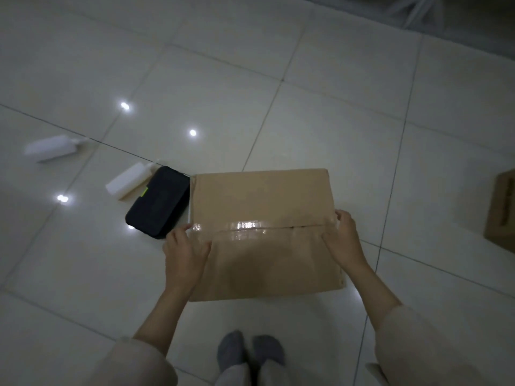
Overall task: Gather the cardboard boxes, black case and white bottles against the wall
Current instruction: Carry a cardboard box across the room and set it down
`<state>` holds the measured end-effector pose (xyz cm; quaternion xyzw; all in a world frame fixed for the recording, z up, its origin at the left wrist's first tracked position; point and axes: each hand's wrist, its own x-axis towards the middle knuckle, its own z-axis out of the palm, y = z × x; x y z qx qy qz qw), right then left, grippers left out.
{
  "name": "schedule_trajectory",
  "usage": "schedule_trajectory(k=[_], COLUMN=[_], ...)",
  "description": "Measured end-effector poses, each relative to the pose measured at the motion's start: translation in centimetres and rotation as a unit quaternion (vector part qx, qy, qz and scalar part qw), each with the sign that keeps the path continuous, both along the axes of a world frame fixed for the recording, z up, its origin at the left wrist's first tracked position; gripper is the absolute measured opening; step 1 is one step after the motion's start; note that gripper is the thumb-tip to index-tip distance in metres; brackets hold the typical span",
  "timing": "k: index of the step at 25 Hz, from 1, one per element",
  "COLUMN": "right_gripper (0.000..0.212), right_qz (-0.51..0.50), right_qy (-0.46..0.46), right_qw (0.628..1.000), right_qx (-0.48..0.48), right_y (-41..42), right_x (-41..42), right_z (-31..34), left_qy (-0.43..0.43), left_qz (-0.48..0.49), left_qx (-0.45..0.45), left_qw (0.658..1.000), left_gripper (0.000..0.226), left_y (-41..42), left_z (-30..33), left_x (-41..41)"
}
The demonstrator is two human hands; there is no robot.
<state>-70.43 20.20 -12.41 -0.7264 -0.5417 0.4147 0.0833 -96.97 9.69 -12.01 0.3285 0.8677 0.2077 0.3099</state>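
Note:
A large taped cardboard box (264,201) is in front of me, above the tiled floor. My left hand (185,252) grips its left edge and my right hand (344,236) grips its right edge near the tape seam. A black case (157,201) with a green clasp lies on the floor just left of the box. One white bottle (128,181) lies on its side touching the case's far left. A second white bottle (51,148) lies farther left. Part of another cardboard box (501,210) shows at the right edge.
Glossy white floor tiles (278,107) reflect ceiling lights. My grey-socked feet (249,349) stand just behind the box. Something grey and blurred sits at the top right corner (446,15).

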Motion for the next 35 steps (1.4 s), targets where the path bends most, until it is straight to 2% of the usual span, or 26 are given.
schedule_trajectory(k=[3,5,9,15,21,26,35], right_gripper=[0.080,0.081,0.057,0.053,0.049,0.051,0.050], right_qz=[-0.059,-0.092,-0.128,-0.151,-0.082,-0.005,0.170], right_qy=[-0.037,-0.014,0.022,0.050,0.073,0.112,0.182], right_qw=[0.995,0.989,0.986,0.987,0.994,0.992,0.965], right_qx=[-0.072,-0.112,-0.102,-0.024,0.023,0.057,0.086], right_y=[-0.4,-1.1,-2.5,-3.7,-4.7,-4.7,-7.1], right_x=[1.2,1.6,1.9,2.0,1.0,-2.7,-16.8], right_z=[-3.8,-5.3,-5.2,-0.7,7.4,13.3,19.7], left_qy=[-0.064,-0.101,-0.076,0.015,0.069,0.052,0.119], left_qz=[0.048,0.045,0.023,0.018,0.070,0.173,0.368], left_qx=[-0.055,-0.073,-0.090,-0.079,-0.053,-0.006,0.051], left_qw=[0.995,0.991,0.993,0.997,0.994,0.983,0.921], left_gripper=[0.086,0.095,0.082,0.064,0.057,0.063,0.069], left_y=[0.8,0.9,0.4,-0.3,-3.8,-7.9,-18.6], left_z=[-4.3,-6.3,-7.1,-2.5,5.7,12.7,19.6], left_x=[0.1,0.0,-0.6,-0.5,-1.1,-2.4,-9.4])
